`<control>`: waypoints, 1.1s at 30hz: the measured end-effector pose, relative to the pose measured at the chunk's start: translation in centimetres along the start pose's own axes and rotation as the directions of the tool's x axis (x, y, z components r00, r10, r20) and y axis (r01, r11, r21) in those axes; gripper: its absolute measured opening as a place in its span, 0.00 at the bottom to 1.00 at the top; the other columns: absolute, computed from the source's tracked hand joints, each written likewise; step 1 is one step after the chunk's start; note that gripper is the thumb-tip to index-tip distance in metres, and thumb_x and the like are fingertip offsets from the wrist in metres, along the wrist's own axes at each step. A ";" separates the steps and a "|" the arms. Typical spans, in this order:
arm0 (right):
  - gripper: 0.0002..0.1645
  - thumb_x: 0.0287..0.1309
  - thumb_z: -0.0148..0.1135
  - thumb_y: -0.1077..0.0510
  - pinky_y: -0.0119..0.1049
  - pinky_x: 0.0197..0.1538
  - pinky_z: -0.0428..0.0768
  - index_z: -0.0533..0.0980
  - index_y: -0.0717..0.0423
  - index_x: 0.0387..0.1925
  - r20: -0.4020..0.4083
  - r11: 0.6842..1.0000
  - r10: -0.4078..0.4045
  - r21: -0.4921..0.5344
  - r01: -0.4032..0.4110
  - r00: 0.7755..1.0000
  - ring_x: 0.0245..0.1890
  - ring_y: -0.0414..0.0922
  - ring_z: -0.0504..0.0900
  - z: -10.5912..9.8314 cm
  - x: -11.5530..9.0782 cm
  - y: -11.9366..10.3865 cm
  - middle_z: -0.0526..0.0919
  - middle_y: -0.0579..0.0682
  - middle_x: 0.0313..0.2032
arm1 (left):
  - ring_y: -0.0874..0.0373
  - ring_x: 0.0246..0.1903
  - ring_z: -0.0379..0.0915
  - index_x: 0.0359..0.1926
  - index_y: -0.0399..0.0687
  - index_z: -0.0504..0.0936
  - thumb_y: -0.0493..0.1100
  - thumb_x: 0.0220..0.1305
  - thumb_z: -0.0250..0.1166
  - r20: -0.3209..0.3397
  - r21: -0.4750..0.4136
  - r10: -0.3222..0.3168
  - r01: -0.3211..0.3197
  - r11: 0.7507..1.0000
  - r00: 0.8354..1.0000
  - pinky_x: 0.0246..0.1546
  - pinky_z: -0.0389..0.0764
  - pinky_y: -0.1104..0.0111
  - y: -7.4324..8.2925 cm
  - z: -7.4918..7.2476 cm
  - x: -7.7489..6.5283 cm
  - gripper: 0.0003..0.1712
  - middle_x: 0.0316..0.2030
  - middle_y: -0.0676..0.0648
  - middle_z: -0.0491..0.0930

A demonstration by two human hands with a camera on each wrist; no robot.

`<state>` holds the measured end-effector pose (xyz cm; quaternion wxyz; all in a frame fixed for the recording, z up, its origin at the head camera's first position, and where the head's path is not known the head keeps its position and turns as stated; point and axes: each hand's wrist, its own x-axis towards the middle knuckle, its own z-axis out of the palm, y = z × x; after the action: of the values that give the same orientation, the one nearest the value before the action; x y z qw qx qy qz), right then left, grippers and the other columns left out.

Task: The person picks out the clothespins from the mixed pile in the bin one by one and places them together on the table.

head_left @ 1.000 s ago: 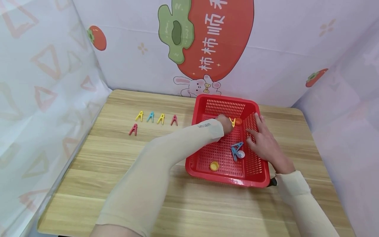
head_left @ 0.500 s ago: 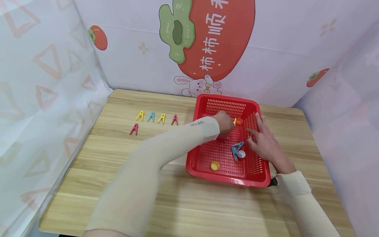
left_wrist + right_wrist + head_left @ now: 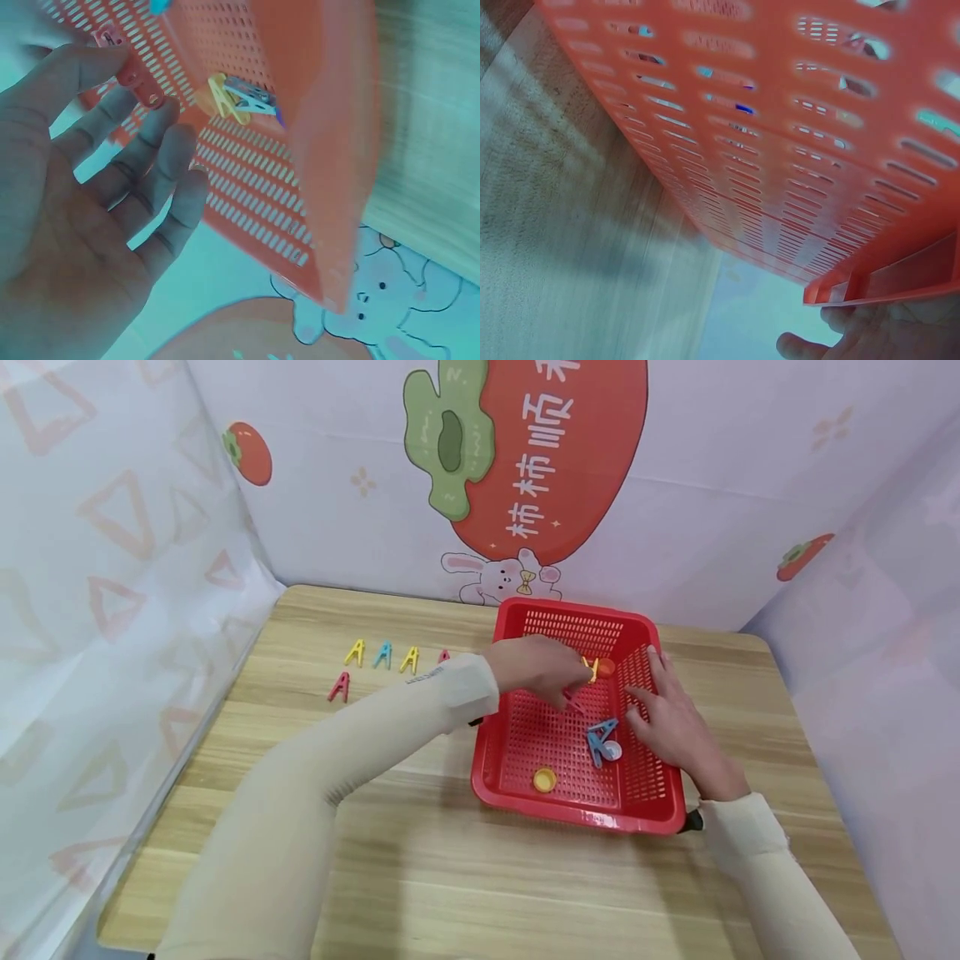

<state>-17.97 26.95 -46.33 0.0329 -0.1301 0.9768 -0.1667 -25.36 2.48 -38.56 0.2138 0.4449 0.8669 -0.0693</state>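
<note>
My left hand [image 3: 536, 667] reaches over the left side of a red plastic basket [image 3: 577, 815]. Between its thumb and fingers it pinches a red clothespin [image 3: 135, 69], held above the basket floor. My right hand [image 3: 681, 731] holds the basket's right rim, with some fingers inside the wall and others outside. Inside the basket, a yellow clothespin [image 3: 594, 672] lies by an orange bottle cap [image 3: 606, 667] near the far right corner. Blue clothespins [image 3: 597, 748] lie beside a white cap [image 3: 614, 751], and a yellow cap [image 3: 543, 780] sits toward the front.
On the wooden table [image 3: 300, 652], left of the basket, a row holds a yellow clothespin [image 3: 356, 652], a blue clothespin [image 3: 383, 654], another yellow one and a red one partly behind the left arm. A red clothespin [image 3: 339, 687] lies in front. A printed cloth [image 3: 337, 527] hangs behind.
The left hand has drawn back leftward from deeper in the basket, and a red clothespin now shows in its fingers. The right hand and basket stay in place.
</note>
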 end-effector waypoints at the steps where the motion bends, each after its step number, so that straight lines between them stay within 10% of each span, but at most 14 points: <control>1: 0.32 0.72 0.61 0.57 0.76 0.75 0.59 0.75 0.71 0.71 0.001 1.000 0.001 -0.001 -0.001 1.000 0.88 0.67 0.31 0.0 0.0 0.0 0.33 0.61 0.89 | 0.61 0.51 0.78 0.58 0.63 0.81 0.59 0.72 0.73 -0.024 -0.013 0.006 -0.006 1.000 1.000 0.60 0.83 0.63 -0.3 0.3 -0.3 0.19 0.54 0.57 0.85; 15: 0.32 0.70 0.63 0.57 0.77 0.76 0.57 0.76 0.70 0.70 -0.014 1.000 0.006 -0.006 -0.006 1.000 0.88 0.66 0.33 0.1 0.0 0.1 0.33 0.59 0.89 | 0.60 0.52 0.75 0.57 0.60 0.81 0.63 0.73 0.70 -0.322 -0.180 0.035 -0.097 0.979 0.946 0.56 0.82 0.65 -3.6 3.3 -4.7 0.21 0.50 0.55 0.83; 33: 0.32 0.70 0.61 0.58 0.77 0.76 0.57 0.76 0.71 0.70 -0.018 1.000 0.009 0.000 -0.009 1.000 0.88 0.67 0.33 0.3 0.1 0.0 0.33 0.60 0.89 | 0.55 0.61 0.76 0.58 0.54 0.83 0.60 0.73 0.72 -0.570 -0.373 -0.277 0.057 0.926 0.774 0.57 0.88 0.60 -3.5 8.1 -11.0 0.22 0.58 0.50 0.83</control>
<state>-18.03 26.85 -46.65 0.0250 -0.1241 0.9777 -0.1676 -20.06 -10.26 -41.37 -0.0136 0.3201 0.9242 0.2078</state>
